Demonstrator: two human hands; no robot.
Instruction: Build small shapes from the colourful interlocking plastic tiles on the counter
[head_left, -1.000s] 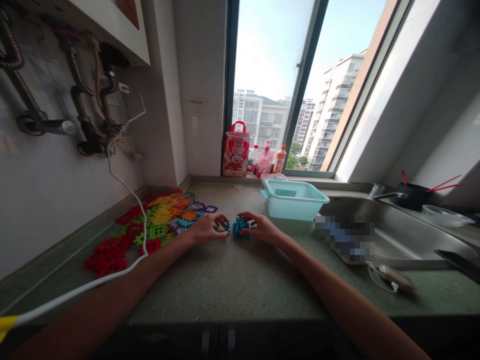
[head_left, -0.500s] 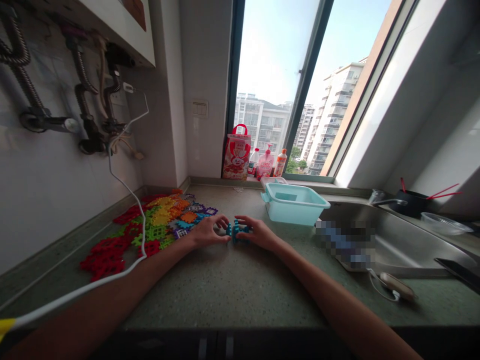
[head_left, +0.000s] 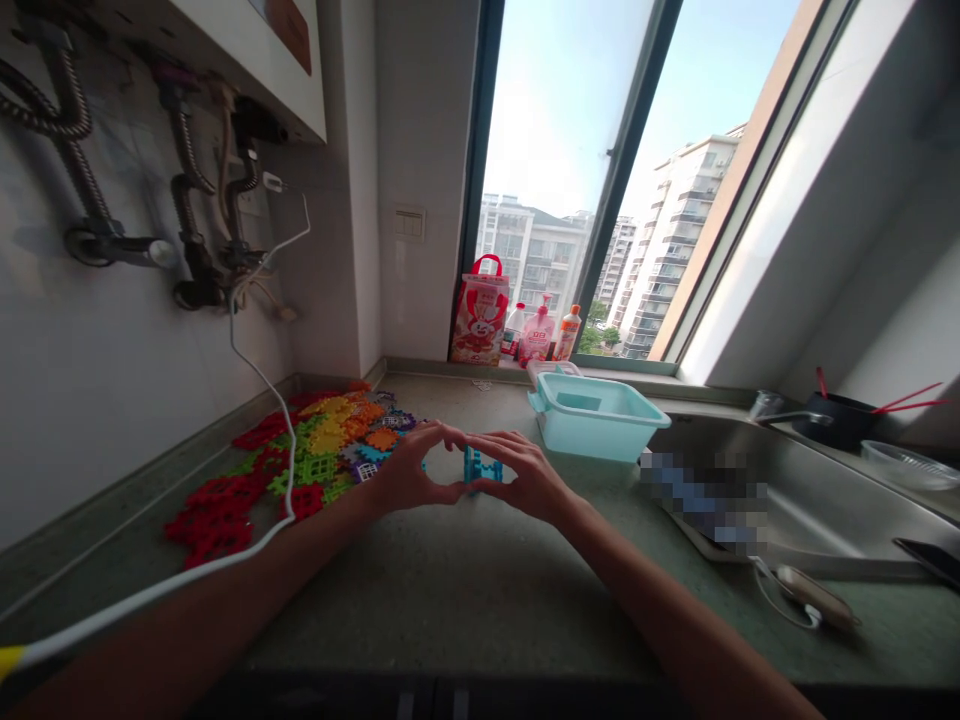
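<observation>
Between my two hands is a small assembly of blue toothed plastic building pieces (head_left: 484,466), just above or on the countertop. My left hand (head_left: 417,468) curves around its left side, fingertips at the top edge and thumb at the lower edge. From the right, my right hand (head_left: 534,478) grips the same blue pieces between fingers and thumb. The fingertips of both hands meet near the top and partly hide the pieces. To the left lies a spread pile of flat interlocking pieces (head_left: 315,470) in red, green, yellow, orange, blue and purple.
A light teal plastic tub (head_left: 592,445) stands behind my right hand, beside the steel sink (head_left: 825,510). A white cable (head_left: 293,450) hangs across the left side. Bottles (head_left: 536,335) and a red bag (head_left: 480,318) stand on the windowsill. A beige device (head_left: 816,597) lies at right.
My left hand has closed in on the blue pieces, which were apart with a gap between the hands. Both hands' fingertips now meet around them. The view has shifted slightly.
</observation>
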